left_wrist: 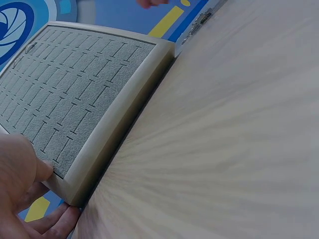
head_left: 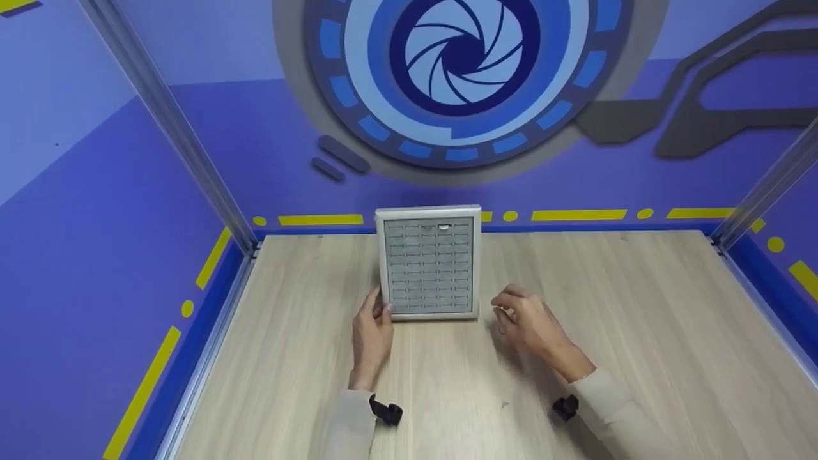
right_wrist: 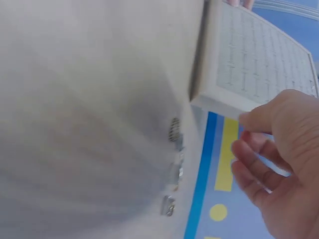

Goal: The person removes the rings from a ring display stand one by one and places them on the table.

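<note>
A framed jewellery display tray [head_left: 430,268] stands tilted up on the table, its grey padded face crossed by rows of narrow slots. In its top row sits a small shiny piece [head_left: 444,227], perhaps a ring; a fainter one is beside it. My left hand [head_left: 372,338] holds the lower left corner, thumb on the front and fingers behind and below. Near the lower right corner is my right hand [head_left: 530,324], fingers loosely bent. Thumb [right_wrist: 256,119] and fingertips stand apart in the right wrist view, and nothing shows between them.
Small shiny metal things [right_wrist: 173,130] lie in a line on the table beyond the tray's right end; their kind is unclear. A patterned blue wall [head_left: 307,185] rises behind the wooden table [head_left: 287,383], with metal posts at the back corners.
</note>
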The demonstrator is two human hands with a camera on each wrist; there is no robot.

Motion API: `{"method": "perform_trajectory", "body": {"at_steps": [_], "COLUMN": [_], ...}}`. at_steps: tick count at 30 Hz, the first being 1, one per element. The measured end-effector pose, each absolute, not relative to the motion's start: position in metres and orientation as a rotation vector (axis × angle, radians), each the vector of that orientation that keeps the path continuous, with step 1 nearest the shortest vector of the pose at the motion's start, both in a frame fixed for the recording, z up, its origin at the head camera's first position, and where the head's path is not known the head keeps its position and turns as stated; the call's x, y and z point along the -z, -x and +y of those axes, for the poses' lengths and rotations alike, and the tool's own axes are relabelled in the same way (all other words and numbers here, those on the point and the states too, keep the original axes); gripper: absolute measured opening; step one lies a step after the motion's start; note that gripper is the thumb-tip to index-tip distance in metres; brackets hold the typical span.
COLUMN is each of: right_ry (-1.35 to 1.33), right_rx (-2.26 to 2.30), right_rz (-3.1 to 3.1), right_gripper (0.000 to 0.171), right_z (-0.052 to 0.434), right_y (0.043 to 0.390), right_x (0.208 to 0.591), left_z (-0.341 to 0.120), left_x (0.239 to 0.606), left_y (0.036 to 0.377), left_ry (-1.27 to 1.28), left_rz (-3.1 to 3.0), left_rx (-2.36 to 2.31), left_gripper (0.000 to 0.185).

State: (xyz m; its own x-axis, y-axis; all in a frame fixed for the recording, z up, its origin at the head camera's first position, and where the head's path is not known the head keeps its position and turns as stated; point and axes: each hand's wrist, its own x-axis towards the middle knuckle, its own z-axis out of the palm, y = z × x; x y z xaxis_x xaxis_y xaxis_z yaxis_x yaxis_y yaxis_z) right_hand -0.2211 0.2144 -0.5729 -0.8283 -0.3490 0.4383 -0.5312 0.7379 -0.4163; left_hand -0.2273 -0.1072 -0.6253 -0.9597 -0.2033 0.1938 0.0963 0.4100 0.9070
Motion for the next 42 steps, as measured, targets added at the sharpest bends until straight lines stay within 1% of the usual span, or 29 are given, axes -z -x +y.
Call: {"method": "perform_trajectory", "body": {"at_steps": [8, 16, 23, 34, 42], "right_ry": [-0.745, -0.729, -0.708, -0.664, -0.639], "right_rx": [-0.839, -0.869, -0.881, -0.887, -0.89], "right_rz": [-2.391, -2.288, -2.232, -2.199, -2.222], "right_gripper": [0.014, 0.018, 0.02, 0.016, 0.014], "right_z": [0.194, 0.174, 0.162, 0.137, 0.125], "right_y": [0.241, 0.261, 0.276, 0.296, 0.305], "right_x": [0.549, 0.529, 0.519, 0.499, 0.493], "left_z": [-0.108, -0.105, -0.105, -0.106, -0.106], "left_x": [0.625, 0.626, 0.627, 0.626, 0.626], "left_y": [0.228, 0.228, 0.228, 0.229, 0.229], "left_ry": [-0.084, -0.08, -0.079, -0.062, -0.064], "left_rz": [-2.391, -2.382, -2.395, -2.376, -2.382], "left_rx": [1.582, 1.563, 1.567, 1.54, 1.532], "left_gripper": [0.054, 0.052, 0.053, 0.052, 0.052]}}
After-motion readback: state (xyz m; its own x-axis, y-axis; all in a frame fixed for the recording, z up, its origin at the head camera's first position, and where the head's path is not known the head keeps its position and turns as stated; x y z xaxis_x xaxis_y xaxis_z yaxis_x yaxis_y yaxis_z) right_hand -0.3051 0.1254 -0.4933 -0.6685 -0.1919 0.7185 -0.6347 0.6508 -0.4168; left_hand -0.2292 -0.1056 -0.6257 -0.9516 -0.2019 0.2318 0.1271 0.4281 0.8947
